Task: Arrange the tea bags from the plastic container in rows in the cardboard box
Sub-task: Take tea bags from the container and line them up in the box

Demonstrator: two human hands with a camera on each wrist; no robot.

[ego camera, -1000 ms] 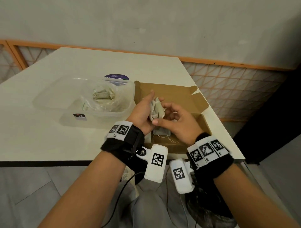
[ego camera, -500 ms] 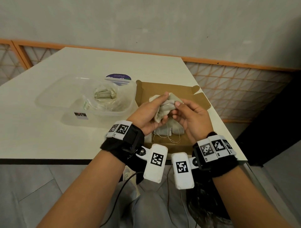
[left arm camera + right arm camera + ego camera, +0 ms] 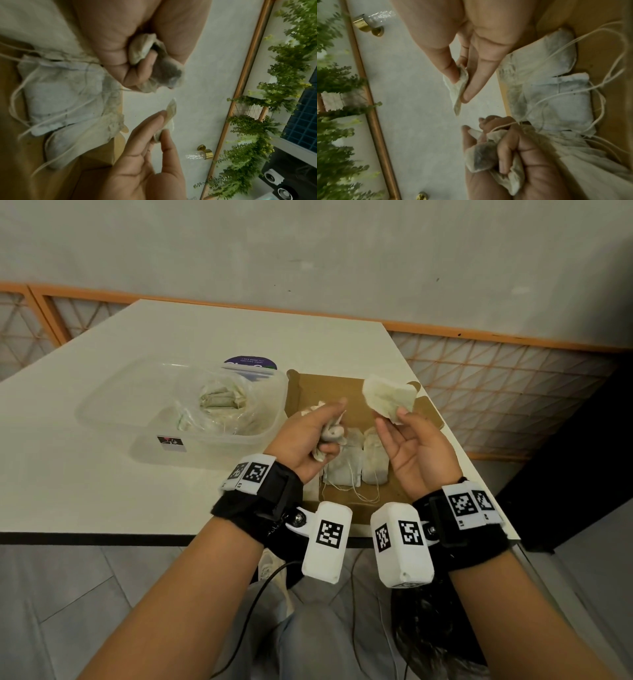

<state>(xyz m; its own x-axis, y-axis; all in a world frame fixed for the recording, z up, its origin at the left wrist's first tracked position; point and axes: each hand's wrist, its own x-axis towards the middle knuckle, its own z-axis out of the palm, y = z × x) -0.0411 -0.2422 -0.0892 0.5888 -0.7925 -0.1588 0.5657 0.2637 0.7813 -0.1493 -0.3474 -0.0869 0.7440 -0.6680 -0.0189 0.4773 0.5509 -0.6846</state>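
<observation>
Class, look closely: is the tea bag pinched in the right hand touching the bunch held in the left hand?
Apart. The head view shows the single tea bag separated from the bunch by bare cardboard box.

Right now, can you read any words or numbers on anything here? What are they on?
Purple round label behind the plastic container: white writing, too blurred to read.
Small sticker on the container's front: a dark picture, no words I can read.
Square tags on the wrist gear: black-and-white patterns, not words; tiny marks by their edges are too small to read.
Nothing else shows writing.
</observation>
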